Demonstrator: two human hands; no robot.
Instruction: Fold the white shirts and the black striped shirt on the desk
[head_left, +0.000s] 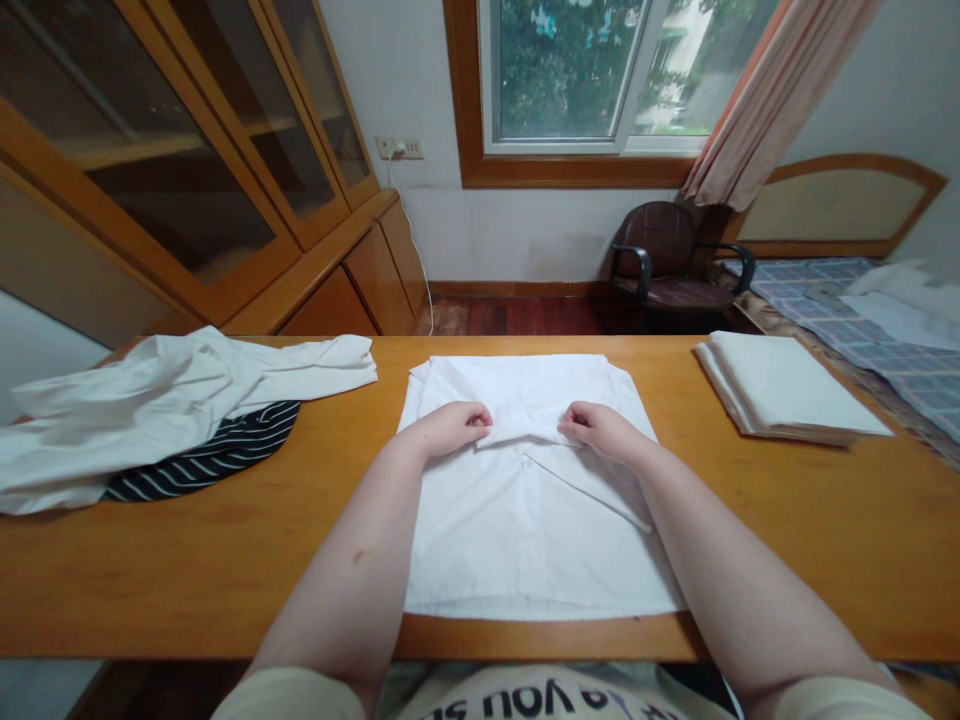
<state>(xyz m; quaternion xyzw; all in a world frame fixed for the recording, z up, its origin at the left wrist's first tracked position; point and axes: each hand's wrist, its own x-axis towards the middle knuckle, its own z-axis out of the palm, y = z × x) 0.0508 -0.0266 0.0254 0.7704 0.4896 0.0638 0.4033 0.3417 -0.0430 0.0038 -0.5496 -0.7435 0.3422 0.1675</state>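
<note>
A white shirt (525, 520) lies folded into a flat rectangle in the middle of the wooden table (225, 560). My left hand (450, 428) pinches the left end of its collar (525, 425), fingers closed on the cloth. At the collar's right end my right hand (600, 428) grips the same way. Both hands rest on the shirt's upper part, a short gap apart.
A heap of loose white clothes (150, 400) over a dark striped garment (217, 450) lies at the table's left. A stack of folded white cloth (787, 385) sits at the right. Beyond the table stand a brown chair (667, 260), a glass-door cabinet (187, 170) and a bed (862, 320).
</note>
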